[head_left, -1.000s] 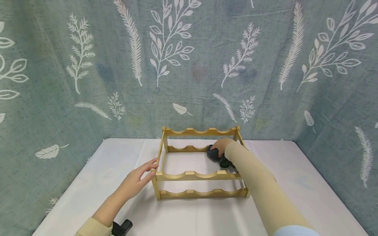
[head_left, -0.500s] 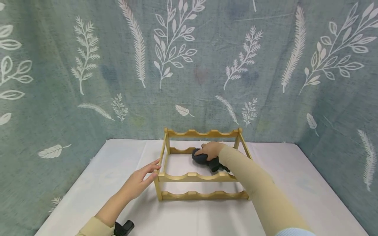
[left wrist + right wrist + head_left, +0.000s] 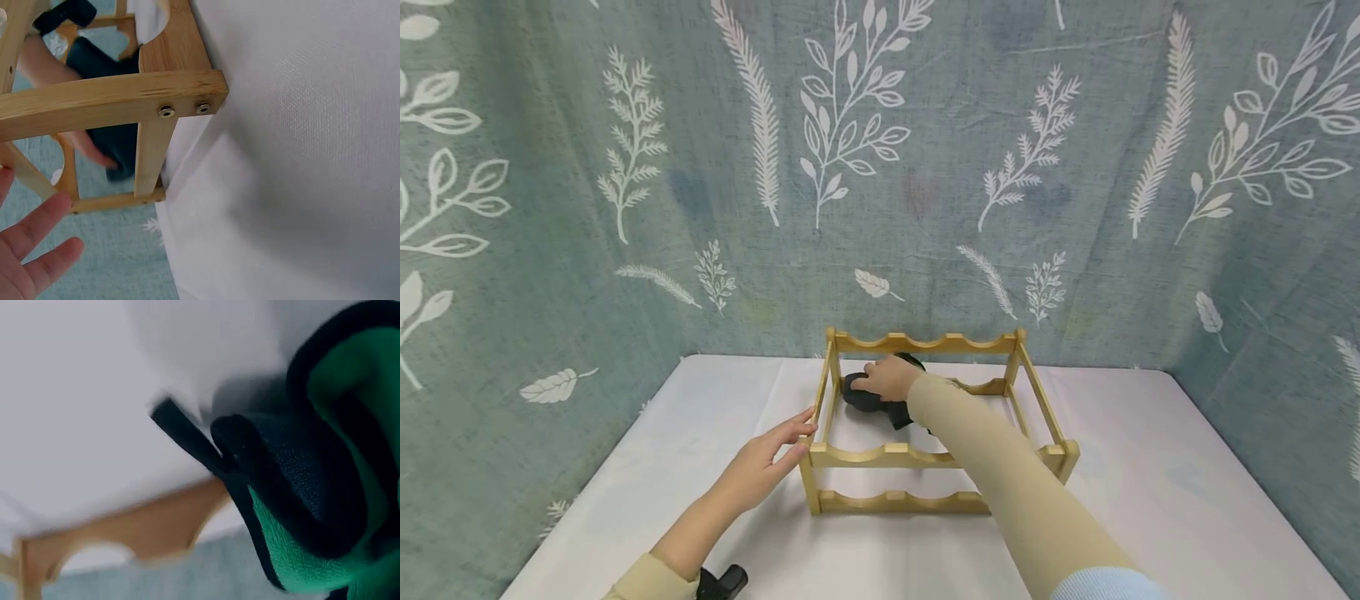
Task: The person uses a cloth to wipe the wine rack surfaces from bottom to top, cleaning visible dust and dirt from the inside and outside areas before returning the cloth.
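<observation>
A two-tier wooden bottle rack (image 3: 891, 456) with scalloped rails stands on the white table. My left hand (image 3: 752, 471) rests at its left end, fingers spread and fairly straight against the frame; in the left wrist view those fingers (image 3: 37, 228) are beside the side rail. Inside the rack, low at its left end, my right hand (image 3: 891, 377) grips a bunched dark cloth (image 3: 863, 400). The right wrist view shows this cloth (image 3: 306, 487) with a green inner side, black edging and a strap-like loop. The palm side of the right hand is hidden.
Behind the table hangs a grey-green curtain (image 3: 910, 183) with white leaf prints. A black wrist device (image 3: 722, 582) shows by the left sleeve. The right sleeve (image 3: 992, 475) crosses over the rack's front rail.
My right hand has moved left inside the rack with the dark cloth, from the right part to the left end. The left hand stays at the rack's left end.
</observation>
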